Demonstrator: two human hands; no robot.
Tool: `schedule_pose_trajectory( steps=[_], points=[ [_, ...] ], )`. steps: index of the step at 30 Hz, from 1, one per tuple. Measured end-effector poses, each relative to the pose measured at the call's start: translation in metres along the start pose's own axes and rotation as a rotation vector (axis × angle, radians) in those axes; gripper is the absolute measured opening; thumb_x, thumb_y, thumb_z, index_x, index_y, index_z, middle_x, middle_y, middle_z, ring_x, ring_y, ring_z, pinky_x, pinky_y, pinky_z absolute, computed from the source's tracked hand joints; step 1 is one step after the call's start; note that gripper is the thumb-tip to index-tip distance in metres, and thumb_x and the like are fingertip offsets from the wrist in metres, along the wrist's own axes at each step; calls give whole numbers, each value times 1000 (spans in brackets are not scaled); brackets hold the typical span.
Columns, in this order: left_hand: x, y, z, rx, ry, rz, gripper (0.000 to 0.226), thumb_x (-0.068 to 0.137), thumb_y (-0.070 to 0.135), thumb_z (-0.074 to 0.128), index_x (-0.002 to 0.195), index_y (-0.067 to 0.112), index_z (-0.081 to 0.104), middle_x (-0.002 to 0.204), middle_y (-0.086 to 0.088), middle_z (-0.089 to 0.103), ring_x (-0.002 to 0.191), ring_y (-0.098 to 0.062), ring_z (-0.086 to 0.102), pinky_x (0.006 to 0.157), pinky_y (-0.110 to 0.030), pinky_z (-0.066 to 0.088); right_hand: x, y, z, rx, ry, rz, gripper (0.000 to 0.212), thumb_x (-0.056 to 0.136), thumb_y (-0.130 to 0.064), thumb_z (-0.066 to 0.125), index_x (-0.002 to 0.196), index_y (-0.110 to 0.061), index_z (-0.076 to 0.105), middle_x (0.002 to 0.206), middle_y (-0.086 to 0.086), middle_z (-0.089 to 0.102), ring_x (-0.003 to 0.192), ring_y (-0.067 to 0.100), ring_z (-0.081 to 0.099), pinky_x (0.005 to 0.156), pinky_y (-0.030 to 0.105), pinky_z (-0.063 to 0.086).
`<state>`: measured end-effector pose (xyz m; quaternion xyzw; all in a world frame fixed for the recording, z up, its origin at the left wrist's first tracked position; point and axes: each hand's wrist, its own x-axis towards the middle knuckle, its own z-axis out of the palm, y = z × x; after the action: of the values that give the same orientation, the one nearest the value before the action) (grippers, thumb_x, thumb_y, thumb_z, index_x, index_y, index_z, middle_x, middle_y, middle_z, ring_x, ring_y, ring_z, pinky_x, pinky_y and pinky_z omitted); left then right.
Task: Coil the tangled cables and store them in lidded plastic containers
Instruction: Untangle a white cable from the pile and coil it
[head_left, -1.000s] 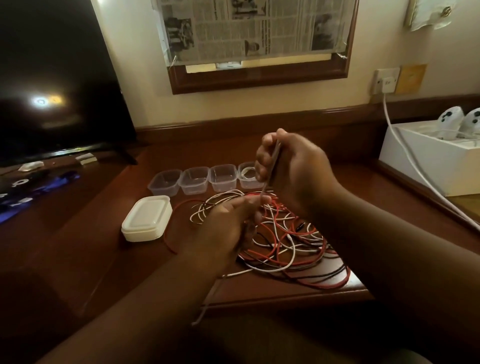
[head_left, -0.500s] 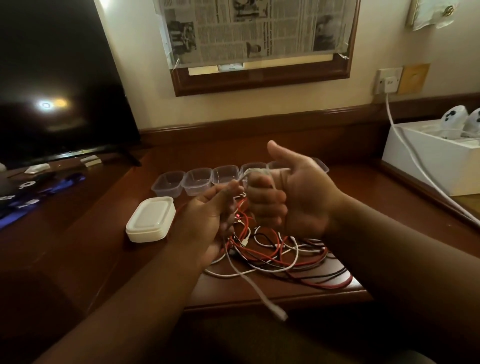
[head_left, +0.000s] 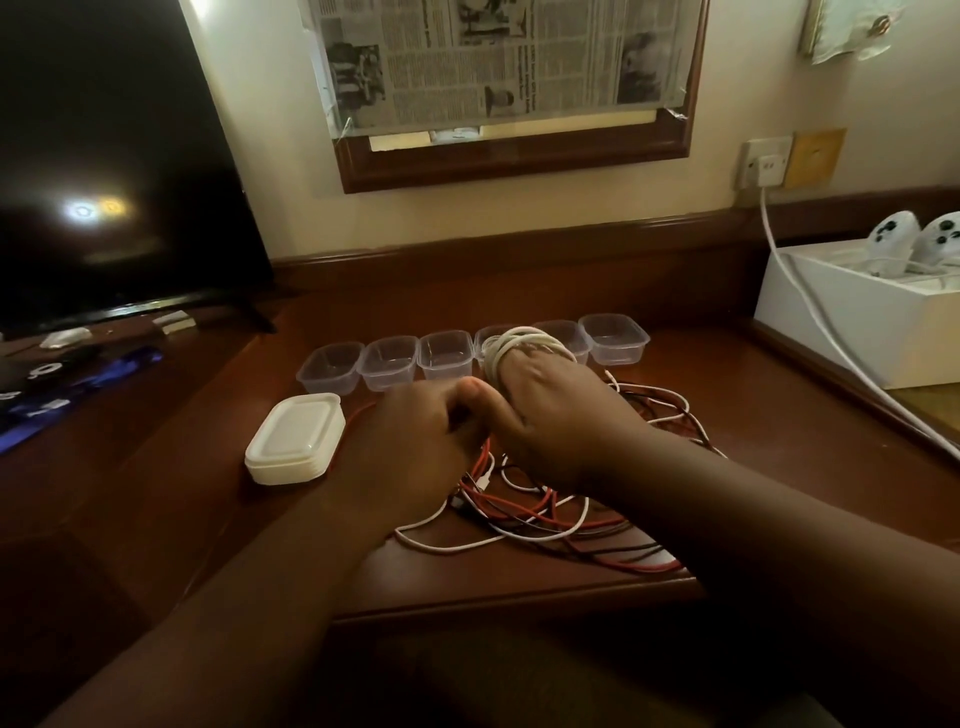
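In the head view both hands meet over a tangle of red, white and black cables (head_left: 561, 514) on the wooden desk (head_left: 156, 493). The right hand (head_left: 556, 410) has a white cable coil (head_left: 519, 345) looped several times round its fingers, which point away toward the far row; how far those fingers bend under the loops cannot be told. The left hand (head_left: 415, 447) is curled, thumb and fingertips pinched together against the right hand's thumb side; the strand it pinches is hidden between the hands. Six open clear plastic containers (head_left: 389, 361) stand in a row just beyond the hands. A stack of white lids (head_left: 296, 439) sits near left of the tangle.
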<state>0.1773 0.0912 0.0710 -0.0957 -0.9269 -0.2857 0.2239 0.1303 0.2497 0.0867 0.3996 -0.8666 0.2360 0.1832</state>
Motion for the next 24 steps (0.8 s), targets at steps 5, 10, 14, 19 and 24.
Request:
schedule_pose_trajectory(
  steps=[5,10,14,19,24],
  points=[
    [1,-2,-9,188,243,280,33,81,39,77,106,19,68,80,5,69,68,-6,64,59,-25,54,5,-7,-8,342,-245,194,76,99,-61,14,76,-5,60,70,10,60,60,16,54,61,34,45],
    [-1,4,-13,-211,23,281,34,81,46,76,108,31,62,77,17,68,64,-1,65,56,-14,49,4,6,-19,935,-603,248,92,95,-70,14,75,7,60,54,17,47,45,24,45,49,29,39],
    [4,-2,-6,-212,6,247,30,86,54,63,89,24,63,74,3,68,66,-19,68,58,-47,55,4,7,-15,948,-554,277,82,95,-67,15,57,-5,53,48,8,48,47,26,49,51,30,41],
    [13,-15,14,-83,113,293,36,91,57,56,78,24,55,68,11,55,61,-12,56,54,-38,49,6,11,5,907,-205,335,73,101,-59,22,71,-2,56,63,16,49,53,25,44,49,28,39],
    [22,-12,31,-344,126,99,21,95,38,61,79,26,61,67,16,66,63,-3,65,50,-16,46,16,29,28,956,-4,289,59,106,-44,27,80,-1,58,70,15,51,58,20,47,55,28,42]
  ],
)
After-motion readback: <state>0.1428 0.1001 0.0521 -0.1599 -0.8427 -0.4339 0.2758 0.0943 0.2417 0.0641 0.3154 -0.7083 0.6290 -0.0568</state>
